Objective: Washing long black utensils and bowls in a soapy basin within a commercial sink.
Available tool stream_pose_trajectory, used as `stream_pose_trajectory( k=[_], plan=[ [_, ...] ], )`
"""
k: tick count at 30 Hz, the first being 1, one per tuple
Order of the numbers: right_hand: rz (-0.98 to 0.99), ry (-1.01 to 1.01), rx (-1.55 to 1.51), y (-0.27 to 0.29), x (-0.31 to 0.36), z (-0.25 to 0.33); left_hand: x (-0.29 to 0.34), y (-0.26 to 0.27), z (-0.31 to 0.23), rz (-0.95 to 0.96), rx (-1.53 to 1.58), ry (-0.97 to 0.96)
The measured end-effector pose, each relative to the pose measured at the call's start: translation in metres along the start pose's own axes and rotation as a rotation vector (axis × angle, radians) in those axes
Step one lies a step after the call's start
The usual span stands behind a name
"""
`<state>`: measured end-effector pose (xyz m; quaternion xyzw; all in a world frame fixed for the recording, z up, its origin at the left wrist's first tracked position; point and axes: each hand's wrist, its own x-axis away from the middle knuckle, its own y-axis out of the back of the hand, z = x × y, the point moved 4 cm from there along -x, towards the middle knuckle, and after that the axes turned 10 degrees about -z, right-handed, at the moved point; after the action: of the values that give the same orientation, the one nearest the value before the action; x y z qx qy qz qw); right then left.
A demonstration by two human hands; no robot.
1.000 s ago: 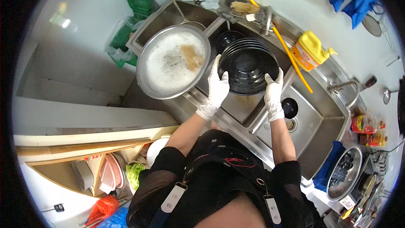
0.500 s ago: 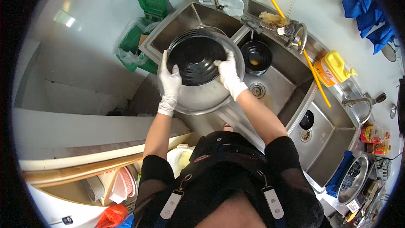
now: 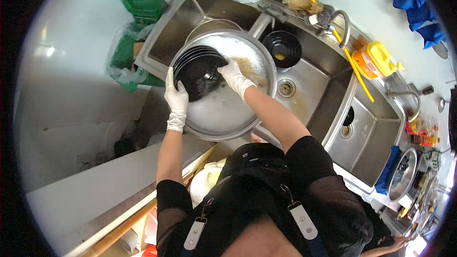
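Note:
A tilted stack of black bowls is held between both my hands, over and partly inside a large round metal basin. My left hand, in a white glove, grips the stack's left side with the thumb inside the rim. On the opposite side my gloved right hand closes on the rim. White suds and cloudy water fill the basin, with a tan, rough-looking patch beside my right hand. The undersides of the bowls are hidden.
Behind the basin is a steel sink; the middle sink holds another black bowl. A yellow hose crosses the taps beside a yellow jug. A lidded green bin stands left. Another person's hand shows lower right.
The black bowls have gone down and left into the basin and tilted. Suds and the tan patch now show. The whole view has shifted, and a hand has appeared at lower right.

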<state>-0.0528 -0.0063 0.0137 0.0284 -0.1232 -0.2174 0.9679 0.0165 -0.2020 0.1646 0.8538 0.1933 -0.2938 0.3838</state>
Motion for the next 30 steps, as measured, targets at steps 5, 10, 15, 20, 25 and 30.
stream_pose_trajectory(
  k=[5, 10, 15, 20, 25, 30],
  plan=[
    [0.121, 0.093, 0.119, 0.049, 0.029, 0.049, -0.008, -0.017, -0.003, 0.057, -0.03, -0.078],
    [-0.034, 0.45, -0.051, 0.129, 0.056, 0.108, -0.02, -0.03, 0.001, 0.162, -0.067, -0.011],
    [-0.381, 0.281, -0.471, 0.265, -0.002, 0.045, -0.023, -0.034, -0.001, 0.204, 0.023, -0.067],
    [-0.532, -0.09, 0.363, 0.29, -0.078, -0.086, -0.018, -0.019, -0.002, 0.129, 0.013, -0.023],
    [-0.357, -0.714, -0.294, 0.256, -0.096, -0.153, -0.012, 0.006, -0.01, 0.11, -0.092, 0.042],
    [-0.096, -0.575, 0.219, 0.227, -0.155, -0.202, -0.004, 0.024, -0.027, 0.082, -0.022, 0.064]
  ],
)
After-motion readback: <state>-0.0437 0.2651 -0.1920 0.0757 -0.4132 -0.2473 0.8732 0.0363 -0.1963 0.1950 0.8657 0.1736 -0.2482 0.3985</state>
